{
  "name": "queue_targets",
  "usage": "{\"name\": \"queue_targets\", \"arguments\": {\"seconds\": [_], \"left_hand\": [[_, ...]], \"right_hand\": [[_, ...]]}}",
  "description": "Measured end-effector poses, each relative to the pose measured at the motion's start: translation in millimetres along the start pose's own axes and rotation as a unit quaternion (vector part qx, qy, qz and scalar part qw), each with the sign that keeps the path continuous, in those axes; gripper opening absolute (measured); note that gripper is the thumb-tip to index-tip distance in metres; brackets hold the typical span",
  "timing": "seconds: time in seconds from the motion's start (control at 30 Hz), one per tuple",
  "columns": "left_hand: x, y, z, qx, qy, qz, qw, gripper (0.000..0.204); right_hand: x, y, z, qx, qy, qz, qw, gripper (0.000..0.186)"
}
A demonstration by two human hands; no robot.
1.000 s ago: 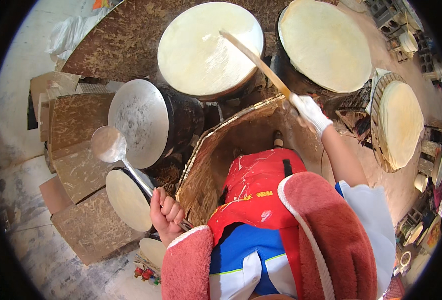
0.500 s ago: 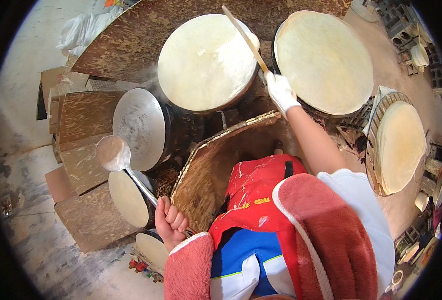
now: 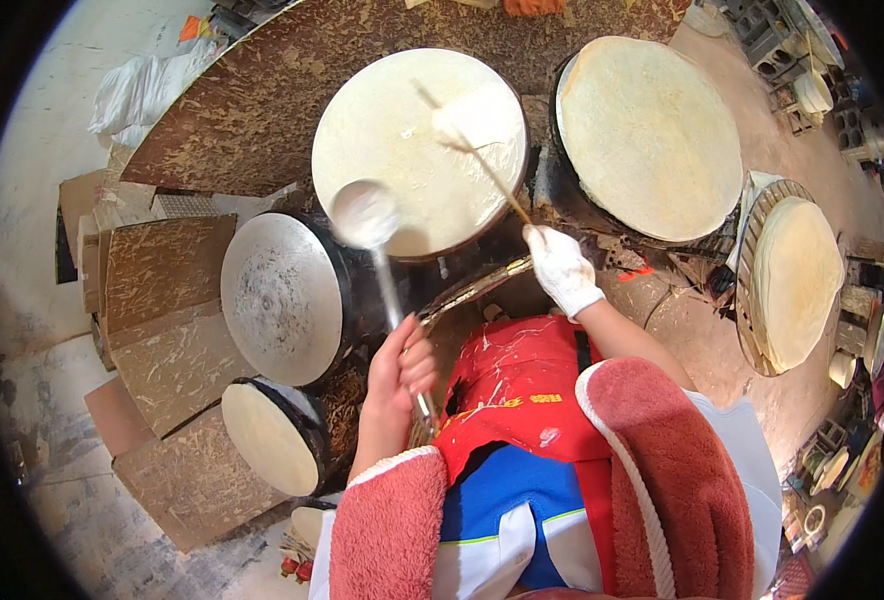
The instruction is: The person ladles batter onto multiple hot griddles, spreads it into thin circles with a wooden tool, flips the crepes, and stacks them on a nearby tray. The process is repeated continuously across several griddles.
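My bare left hand (image 3: pixel 400 370) is wrapped round the handle of a metal ladle (image 3: pixel 366 214). The ladle's bowl, slightly blurred and coated with pale residue, is over the lower left edge of the far middle griddle. Pale batter (image 3: pixel 392 120) covers that griddle, with a whiter wet patch at its right. In a white glove, my right hand (image 3: pixel 562 272) grips a thin wooden spreader stick (image 3: pixel 500 180). The stick slants up and left across the batter, its far end smeared by motion.
A round pale flatbread (image 3: pixel 652 135) covers the far right griddle. At left stands a bare grey griddle (image 3: pixel 284 300), and nearer, a smaller one with a pale sheet (image 3: pixel 267 440). Flatbreads (image 3: pixel 802 280) lie on a woven rack (image 3: pixel 752 300) at right. A splattered brown board (image 3: pixel 232 110) curves behind.
The ladle has swung right and away from me, from beside the left griddle to the middle griddle's edge. My right hand has come slightly nearer, and the stick has shifted across the batter.
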State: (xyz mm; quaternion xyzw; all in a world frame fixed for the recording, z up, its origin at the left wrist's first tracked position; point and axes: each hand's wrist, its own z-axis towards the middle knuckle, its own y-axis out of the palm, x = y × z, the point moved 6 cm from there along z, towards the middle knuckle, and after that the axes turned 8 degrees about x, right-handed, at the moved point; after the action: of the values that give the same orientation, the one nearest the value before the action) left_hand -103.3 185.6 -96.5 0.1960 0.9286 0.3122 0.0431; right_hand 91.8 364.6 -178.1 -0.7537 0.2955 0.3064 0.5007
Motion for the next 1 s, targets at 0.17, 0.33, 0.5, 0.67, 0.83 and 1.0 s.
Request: {"name": "queue_targets", "arguments": {"seconds": [0.17,0.33,0.5,0.67,0.83,1.0], "left_hand": [[31.2,44.6,41.8,-0.067,-0.045,0.024,0.996,0.029],[59.1,59.2,55.7,0.004,0.063,0.149,0.987,0.022],[75.6,53.4,62.1,0.044,0.104,0.177,0.978,0.022],[76.3,46.2,70.6,0.056,0.083,0.213,0.972,0.022],[56.3,54.9,75.5,0.038,0.035,0.162,0.985,0.024],[87.0,61.4,1.1,-0.265,-0.203,-0.214,0.918,0.027]], "right_hand": [[-13.2,-30.1,28.2,0.163,-0.063,-0.077,0.982,0.04],[-19.0,1.6,22.9,0.086,-0.027,-0.073,0.993,0.043],[-31.0,13.5,-3.2,0.053,-0.054,-0.04,0.996,0.042],[-12.0,6.0,-8.2,0.104,0.051,-0.006,0.993,0.047],[-38.4,70.8,-30.8,-0.049,0.108,0.123,0.985,0.049],[-45.5,19.3,-12.1,0.011,0.071,-0.042,0.997,0.05]]}}
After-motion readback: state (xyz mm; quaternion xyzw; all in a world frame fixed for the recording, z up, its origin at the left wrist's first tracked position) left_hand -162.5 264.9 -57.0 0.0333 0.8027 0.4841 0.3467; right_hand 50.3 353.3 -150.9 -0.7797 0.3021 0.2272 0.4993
